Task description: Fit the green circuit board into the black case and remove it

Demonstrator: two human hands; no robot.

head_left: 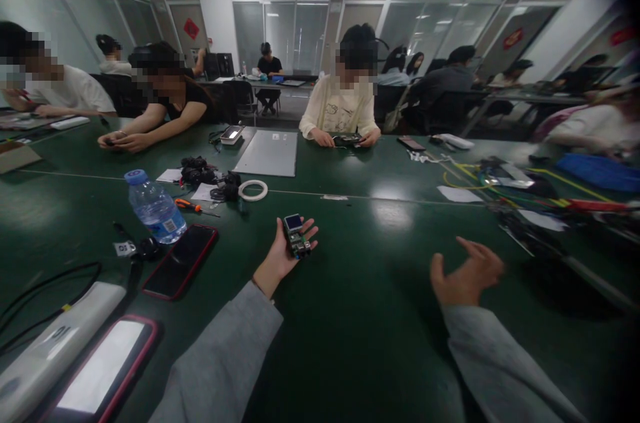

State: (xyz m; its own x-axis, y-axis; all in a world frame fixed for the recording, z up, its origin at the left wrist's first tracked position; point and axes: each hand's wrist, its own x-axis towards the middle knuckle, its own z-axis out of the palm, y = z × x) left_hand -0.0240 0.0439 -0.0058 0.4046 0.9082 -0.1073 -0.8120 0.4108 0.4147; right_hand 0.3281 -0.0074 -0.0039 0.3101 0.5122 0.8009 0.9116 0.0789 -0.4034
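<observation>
My left hand [285, 251] lies palm up over the green table [360, 316] and holds a small electronic module [296, 236] with a little screen and a circuit board. Its fingers curl loosely round the module. My right hand [467, 274] hovers over the table to the right, fingers spread and half curled, holding nothing. Both arms wear grey sleeves.
A water bottle [154, 206], a red-cased phone [181, 260], a second phone [103, 369], a white power bank [55, 339] and cables lie at my left. A tape roll [253, 190], screwdriver [193, 206] and closed laptop [268, 153] sit ahead. Tangled wires [520, 189] lie right. Several people sit around.
</observation>
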